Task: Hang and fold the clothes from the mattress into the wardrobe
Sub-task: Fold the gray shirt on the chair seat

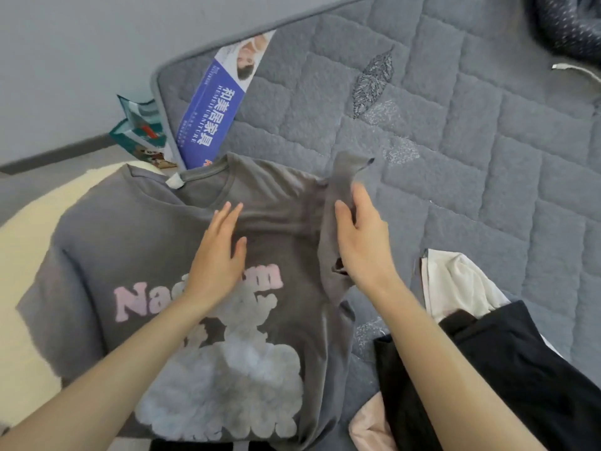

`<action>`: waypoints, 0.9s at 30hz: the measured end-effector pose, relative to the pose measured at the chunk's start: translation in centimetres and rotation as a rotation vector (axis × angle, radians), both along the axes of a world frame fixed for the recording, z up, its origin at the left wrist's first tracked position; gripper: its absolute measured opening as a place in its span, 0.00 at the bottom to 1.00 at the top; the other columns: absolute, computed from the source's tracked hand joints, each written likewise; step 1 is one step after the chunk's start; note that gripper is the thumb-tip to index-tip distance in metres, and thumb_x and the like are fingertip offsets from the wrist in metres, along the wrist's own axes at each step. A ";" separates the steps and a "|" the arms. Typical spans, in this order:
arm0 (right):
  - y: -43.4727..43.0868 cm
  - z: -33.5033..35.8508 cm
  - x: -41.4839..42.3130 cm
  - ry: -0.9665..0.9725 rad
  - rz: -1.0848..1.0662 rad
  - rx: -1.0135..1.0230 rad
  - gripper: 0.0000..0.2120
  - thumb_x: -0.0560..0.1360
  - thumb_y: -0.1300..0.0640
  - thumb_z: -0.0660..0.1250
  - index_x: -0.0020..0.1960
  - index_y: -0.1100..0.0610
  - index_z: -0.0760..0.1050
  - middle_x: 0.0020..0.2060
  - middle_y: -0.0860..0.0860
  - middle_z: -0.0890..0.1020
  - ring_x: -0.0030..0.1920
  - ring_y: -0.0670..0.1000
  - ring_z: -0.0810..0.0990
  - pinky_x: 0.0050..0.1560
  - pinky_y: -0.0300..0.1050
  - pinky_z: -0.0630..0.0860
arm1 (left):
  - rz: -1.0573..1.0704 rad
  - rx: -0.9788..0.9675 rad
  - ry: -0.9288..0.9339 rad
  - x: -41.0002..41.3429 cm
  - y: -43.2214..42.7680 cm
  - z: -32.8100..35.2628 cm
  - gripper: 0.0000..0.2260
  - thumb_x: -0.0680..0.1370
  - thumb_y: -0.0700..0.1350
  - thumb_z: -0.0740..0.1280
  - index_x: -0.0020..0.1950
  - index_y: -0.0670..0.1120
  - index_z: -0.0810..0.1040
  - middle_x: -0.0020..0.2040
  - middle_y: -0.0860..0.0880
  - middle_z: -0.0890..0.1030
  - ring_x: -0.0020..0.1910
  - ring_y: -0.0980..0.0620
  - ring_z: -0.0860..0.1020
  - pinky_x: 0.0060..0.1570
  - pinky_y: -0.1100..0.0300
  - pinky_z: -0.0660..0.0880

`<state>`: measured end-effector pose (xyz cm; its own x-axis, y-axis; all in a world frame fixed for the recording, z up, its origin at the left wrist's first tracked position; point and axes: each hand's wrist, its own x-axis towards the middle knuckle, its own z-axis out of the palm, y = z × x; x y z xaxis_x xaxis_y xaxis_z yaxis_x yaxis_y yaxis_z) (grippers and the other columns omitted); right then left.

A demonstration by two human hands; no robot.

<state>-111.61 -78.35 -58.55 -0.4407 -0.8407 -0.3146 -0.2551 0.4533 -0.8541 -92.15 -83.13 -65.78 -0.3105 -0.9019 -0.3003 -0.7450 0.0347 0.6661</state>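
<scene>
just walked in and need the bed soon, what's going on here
A person is folding a grey t-shirt laid print side up on the mattress. The left hand presses flat on its chest, while the right hand holds one sleeve lifted up. A black garment and a white garment lie heaped to the right, not yet folded.

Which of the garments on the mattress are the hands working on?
Grey printed T-shirt: left hand presses flat on its chest, right hand holds its sleeve. The black garment, white garment and pink garment lie clear of both hands.
</scene>
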 end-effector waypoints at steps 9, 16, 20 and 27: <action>-1.9 -2.9 16.2 -0.105 0.457 0.344 0.10 0.78 0.54 0.60 0.57 0.48 0.76 0.49 0.48 0.81 0.44 0.52 0.81 0.47 0.56 0.81 | 0.381 -0.038 -0.157 16.9 0.6 0.7 0.23 0.79 0.38 0.62 0.74 0.46 0.63 0.77 0.47 0.57 0.76 0.49 0.54 0.71 0.61 0.57; -6.0 -4.1 24.5 -0.085 0.471 0.337 0.13 0.78 0.62 0.59 0.50 0.47 0.77 0.43 0.48 0.83 0.39 0.46 0.80 0.45 0.40 0.77 | 0.656 0.276 -0.278 28.3 -1.2 -0.8 0.34 0.75 0.49 0.69 0.76 0.43 0.58 0.73 0.38 0.63 0.71 0.39 0.62 0.68 0.47 0.62; -9.7 -4.7 29.5 -0.001 0.601 0.290 0.15 0.78 0.62 0.59 0.56 0.45 0.77 0.45 0.49 0.82 0.40 0.49 0.80 0.45 0.42 0.77 | 0.828 0.451 -0.204 29.1 -0.4 -1.6 0.37 0.71 0.55 0.73 0.72 0.40 0.61 0.69 0.36 0.61 0.69 0.40 0.58 0.65 0.54 0.59; -15.4 -7.2 34.7 0.372 0.957 0.177 0.15 0.81 0.55 0.57 0.64 0.47 0.75 0.57 0.55 0.75 0.55 0.55 0.75 0.56 0.46 0.73 | 0.873 0.419 -0.190 29.5 -1.2 -2.9 0.15 0.77 0.52 0.66 0.57 0.42 0.74 0.62 0.42 0.68 0.62 0.41 0.66 0.58 0.50 0.66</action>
